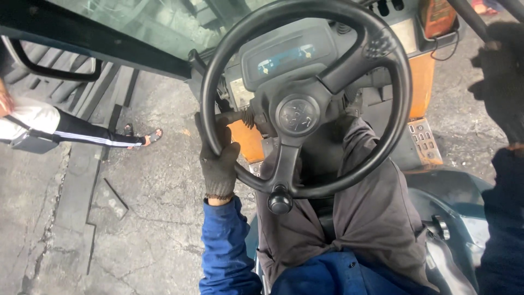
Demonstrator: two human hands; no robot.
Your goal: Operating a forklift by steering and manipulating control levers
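the gloved left hand [219, 164] was wrapped tight on the wheel [305, 98] rim's lower left; steady turning likely wanted the knob [280, 201] below the hub. right hand [499, 82], right of the wheel: grip unclear.

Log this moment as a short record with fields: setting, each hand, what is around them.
Setting: driver's seat of an orange vehicle, seen from above
Left hand: in a dark work glove, wrapped around the left rim of the black steering wheel
Right hand: dark glove, raised at the right edge, apart from the wheel; whether it grips anything cannot be told
Spinner knob: black, on the wheel's lower rim, untouched
Display panel: behind the wheel
Legs: grey trousers under the wheel
Bystander: on the cracked concrete floor, in sandals
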